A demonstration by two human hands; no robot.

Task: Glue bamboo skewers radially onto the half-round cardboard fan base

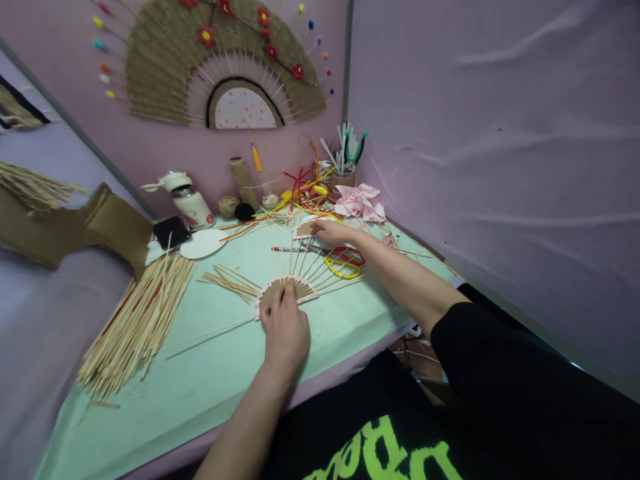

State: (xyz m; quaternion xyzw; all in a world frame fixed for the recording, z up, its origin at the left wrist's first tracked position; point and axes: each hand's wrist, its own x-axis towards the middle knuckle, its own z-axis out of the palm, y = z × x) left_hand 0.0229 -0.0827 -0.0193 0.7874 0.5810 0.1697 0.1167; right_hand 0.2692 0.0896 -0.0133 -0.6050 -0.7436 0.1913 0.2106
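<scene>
Head view shows our left hand (pixel 285 330) pressing flat, ungripping, on the brown cardboard half-disc fanned with thin sticks (pixel 286 288), while our right hand (pixel 334 232) rests open-fingered on another cardboard piece (pixel 303 229).

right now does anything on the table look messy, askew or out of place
Nothing looks damaged or spilled. The left hand presses on the half-round fan base, whose sticks splay unevenly. The right hand rests on a second half-round piece. A big bundle of sticks lies fanned out, its ends reaching the table's left edge.
</scene>
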